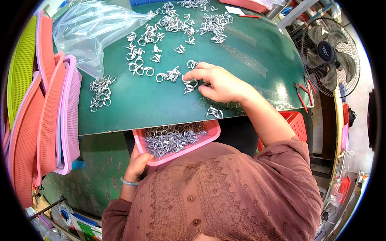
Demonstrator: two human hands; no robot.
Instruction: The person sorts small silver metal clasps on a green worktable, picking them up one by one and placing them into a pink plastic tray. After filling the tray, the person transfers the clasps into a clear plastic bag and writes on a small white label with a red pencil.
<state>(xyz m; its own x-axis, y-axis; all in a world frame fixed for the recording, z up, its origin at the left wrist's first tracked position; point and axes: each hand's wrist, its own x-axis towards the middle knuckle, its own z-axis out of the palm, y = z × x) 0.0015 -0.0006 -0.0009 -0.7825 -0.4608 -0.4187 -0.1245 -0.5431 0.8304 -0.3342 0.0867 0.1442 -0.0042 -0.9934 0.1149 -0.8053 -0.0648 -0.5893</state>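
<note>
My left hand (pixel 137 165) grips the left side of a pink plastic basket (pixel 217 130), held at the table's near edge against my body. Inside it lies a heap of small silver metal rings (pixel 171 142). Over the table, my right hand (pixel 219 82) reaches in from the right, palm down, with thumb and forefinger apart. A few silver rings (pixel 189 86) lie at and under its fingertips; the palm hides whatever is beneath. Left of these fingers is a small cluster of rings (pixel 171 75), and another small group (pixel 214 112) sits near the edge.
More rings (pixel 175 22) spread across the far part of the green table (pixel 132 108). A clear plastic bag (pixel 92 32) lies at the left, by stacked coloured baskets (pixel 48 120). Red-handled pliers (pixel 301 96) and a fan (pixel 329 52) are at the right.
</note>
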